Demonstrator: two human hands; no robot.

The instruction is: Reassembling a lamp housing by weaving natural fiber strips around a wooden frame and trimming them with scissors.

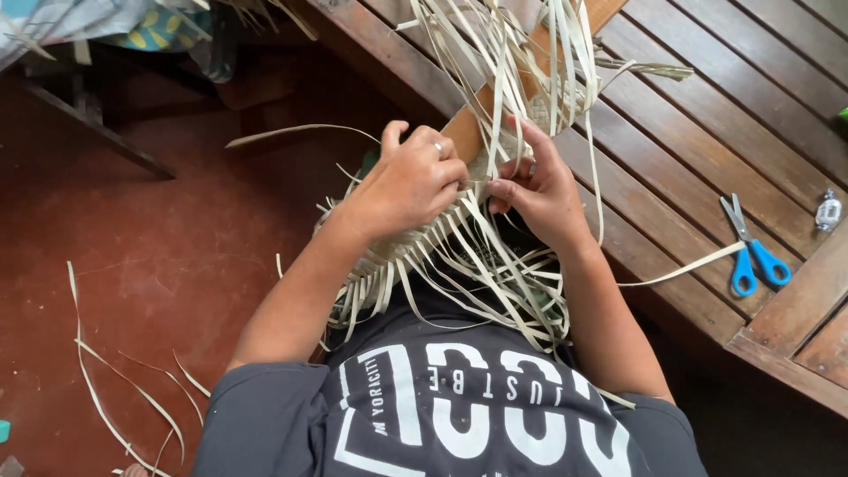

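Observation:
A partly woven piece of pale palm-leaf strips point(389, 256) rests over my lap and against a wooden board point(468, 124). Long loose strip ends point(495, 53) fan out over the board, and more hang toward my dark shirt. My left hand point(411, 181), with a ring on one finger, presses down on the woven edge and pinches strips. Just to its right, my right hand point(539, 190) pinches a strip between thumb and fingers. The two hands almost touch at the weaving edge.
A slatted wooden table point(707, 115) runs along the right, with blue-handled scissors point(751, 252) and a small clear object point(828, 210) on it. Loose strips point(115, 389) lie on the red floor at the left. Patterned cloth point(132, 22) sits at the top left.

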